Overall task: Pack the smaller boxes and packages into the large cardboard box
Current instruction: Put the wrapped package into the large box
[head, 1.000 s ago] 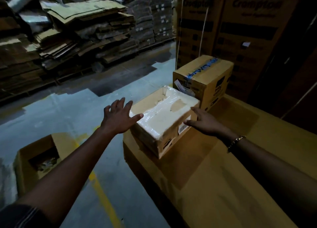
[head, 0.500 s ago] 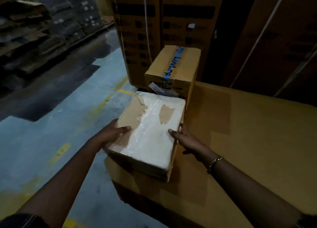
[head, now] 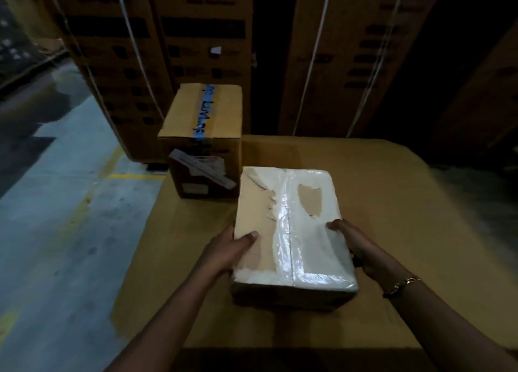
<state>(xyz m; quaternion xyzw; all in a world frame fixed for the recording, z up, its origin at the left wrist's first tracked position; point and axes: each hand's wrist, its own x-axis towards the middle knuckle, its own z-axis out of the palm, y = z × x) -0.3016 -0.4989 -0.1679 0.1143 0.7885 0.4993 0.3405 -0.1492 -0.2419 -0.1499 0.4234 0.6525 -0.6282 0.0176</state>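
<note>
A small box (head: 308,245) with a torn white covering and clear tape sits in front of me over a broad flat cardboard surface (head: 392,203). My left hand (head: 227,248) grips its left side, thumb on top. My right hand (head: 361,248), with a bracelet at the wrist, grips its right side. Whether the box rests on the cardboard or is lifted off it I cannot tell. A second small brown box (head: 204,136) with blue tape and a peeling label stands behind it at the surface's far left corner.
Tall strapped cartons (head: 196,49) form a wall right behind the cardboard surface. The grey concrete floor (head: 56,231) with a yellow line lies to the left. The right side is dark.
My hands went from reaching for the white-covered box to gripping both its sides. The box has come toward me and away from the blue-taped box, and my view has swung right.
</note>
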